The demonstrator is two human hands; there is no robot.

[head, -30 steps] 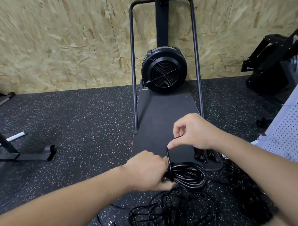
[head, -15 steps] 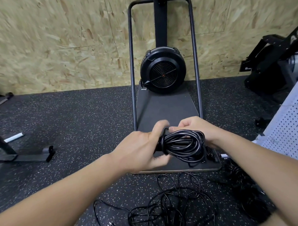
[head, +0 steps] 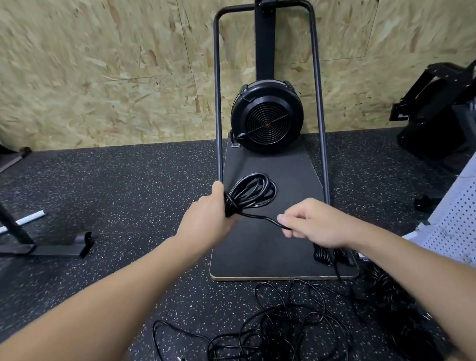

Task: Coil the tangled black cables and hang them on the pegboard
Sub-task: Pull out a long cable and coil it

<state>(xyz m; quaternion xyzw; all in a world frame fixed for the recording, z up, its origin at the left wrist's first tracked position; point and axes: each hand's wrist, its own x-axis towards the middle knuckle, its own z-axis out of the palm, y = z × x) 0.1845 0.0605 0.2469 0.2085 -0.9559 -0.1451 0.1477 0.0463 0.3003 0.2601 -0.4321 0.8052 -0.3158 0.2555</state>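
My left hand point(head: 209, 217) grips one side of a coiled black cable point(head: 255, 191), holding it up over the black platform. The coil's loose end runs right to my right hand point(head: 313, 224), which pinches it between thumb and fingers. A tangled heap of black cables point(head: 276, 328) lies on the speckled floor below my arms. More black cable point(head: 394, 299) is piled at the right. A white pegboard point(head: 462, 214) leans at the right edge, partly cut off by the frame.
A fan machine point(head: 267, 119) with a tall tube frame point(head: 217, 99) stands on a black platform point(head: 270, 255) against the chipboard wall. Dark gym equipment point(head: 443, 103) sits at the right. A black stand foot point(head: 40, 247) lies on the floor at left.
Both hands lifted the coil away from the floor tangle. The right hand then left the coil and drew its loose end out to the right, while the left hand kept its grip.
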